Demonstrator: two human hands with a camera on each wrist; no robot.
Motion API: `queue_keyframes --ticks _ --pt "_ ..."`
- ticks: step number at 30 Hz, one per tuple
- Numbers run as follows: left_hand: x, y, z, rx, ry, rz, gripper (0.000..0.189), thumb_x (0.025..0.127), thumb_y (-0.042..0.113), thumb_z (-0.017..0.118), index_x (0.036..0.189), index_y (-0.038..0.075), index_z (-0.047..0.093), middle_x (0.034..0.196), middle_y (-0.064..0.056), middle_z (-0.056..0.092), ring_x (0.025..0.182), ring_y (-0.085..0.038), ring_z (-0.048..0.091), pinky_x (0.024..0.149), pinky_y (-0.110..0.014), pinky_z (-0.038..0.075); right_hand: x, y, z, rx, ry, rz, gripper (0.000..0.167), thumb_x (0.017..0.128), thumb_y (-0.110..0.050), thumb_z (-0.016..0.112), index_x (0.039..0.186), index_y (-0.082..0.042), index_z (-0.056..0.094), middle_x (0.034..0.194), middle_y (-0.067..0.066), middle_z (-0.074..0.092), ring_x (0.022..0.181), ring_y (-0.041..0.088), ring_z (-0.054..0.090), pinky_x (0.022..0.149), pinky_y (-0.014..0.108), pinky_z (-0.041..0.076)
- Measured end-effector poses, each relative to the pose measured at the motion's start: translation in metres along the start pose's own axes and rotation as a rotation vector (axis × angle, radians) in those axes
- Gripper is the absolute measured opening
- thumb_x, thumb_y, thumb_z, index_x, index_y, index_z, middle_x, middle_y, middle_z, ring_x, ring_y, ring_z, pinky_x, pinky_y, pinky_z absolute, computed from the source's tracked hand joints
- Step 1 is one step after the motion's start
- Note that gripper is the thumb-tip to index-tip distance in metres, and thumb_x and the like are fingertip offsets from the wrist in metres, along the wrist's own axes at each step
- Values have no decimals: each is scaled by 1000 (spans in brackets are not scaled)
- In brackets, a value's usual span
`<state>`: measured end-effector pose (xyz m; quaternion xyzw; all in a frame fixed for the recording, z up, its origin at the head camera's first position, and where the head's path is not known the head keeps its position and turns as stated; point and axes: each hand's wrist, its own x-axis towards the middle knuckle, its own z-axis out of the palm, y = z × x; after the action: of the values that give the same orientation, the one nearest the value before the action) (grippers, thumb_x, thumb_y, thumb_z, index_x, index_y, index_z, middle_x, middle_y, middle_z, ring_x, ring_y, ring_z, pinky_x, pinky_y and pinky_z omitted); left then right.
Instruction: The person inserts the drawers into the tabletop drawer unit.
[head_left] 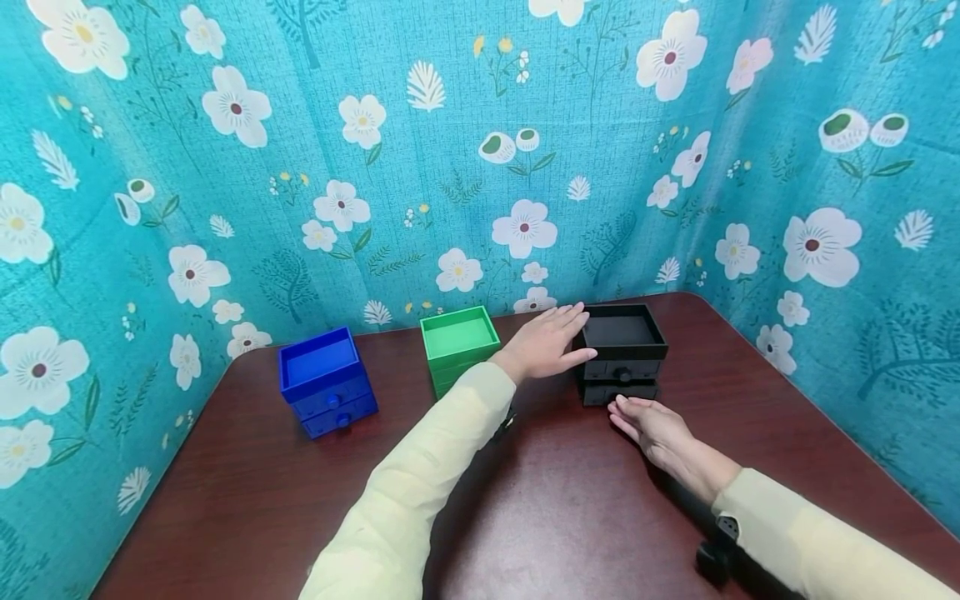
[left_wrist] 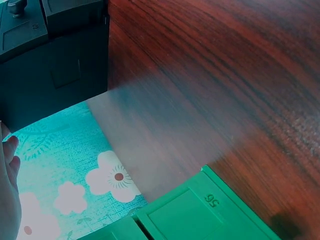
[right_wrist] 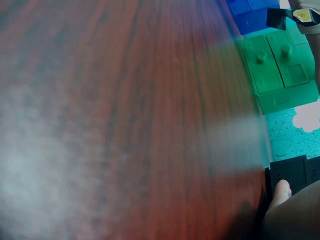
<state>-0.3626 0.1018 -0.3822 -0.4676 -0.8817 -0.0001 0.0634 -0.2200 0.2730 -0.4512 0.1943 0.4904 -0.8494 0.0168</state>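
A black two-drawer box (head_left: 621, 327) with an open tray top stands at the right of the table. My left hand (head_left: 546, 342) lies at its upper left edge, fingers straight and thumb stretched toward the front. The upper drawer's knob (head_left: 622, 374) shows, and that drawer sits flush. The lower drawer (left_wrist: 75, 15) sticks out a little past the upper one. My right hand (head_left: 654, 429) is at the lower drawer's front with bent fingers pinching at its knob, which they hide. In the right wrist view the thumb (right_wrist: 281, 191) lies against the black front.
A green two-drawer box (head_left: 459, 333) stands behind my left forearm, partly covered by it. Farther left is a blue two-drawer box (head_left: 328, 379) with two knobs. All stand on a dark reddish wooden table (head_left: 555, 500). A teal flowered curtain (head_left: 450, 167) hangs behind and at both sides.
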Motion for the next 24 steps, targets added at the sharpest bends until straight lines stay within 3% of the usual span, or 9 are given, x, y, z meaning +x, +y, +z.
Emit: queue_keyframes --ticks 11,24 --pt "1 0 0 9 8 11 75 99 62 31 155 12 23 161 -3 17 146 -15 14 115 -24 0 8 -3 3 0 19 -6 18 96 4 53 105 -4 40 84 -1 69 79 9 68 87 27 52" --pt "1 -1 1 37 27 15 74 100 60 33 155 11 25 160 -4 20 146 -15 16 117 -30 9 14 -4 3 1 -10 5 13 97 1 53 106 -3 44 87 -2 69 82 8 67 89 27 52"
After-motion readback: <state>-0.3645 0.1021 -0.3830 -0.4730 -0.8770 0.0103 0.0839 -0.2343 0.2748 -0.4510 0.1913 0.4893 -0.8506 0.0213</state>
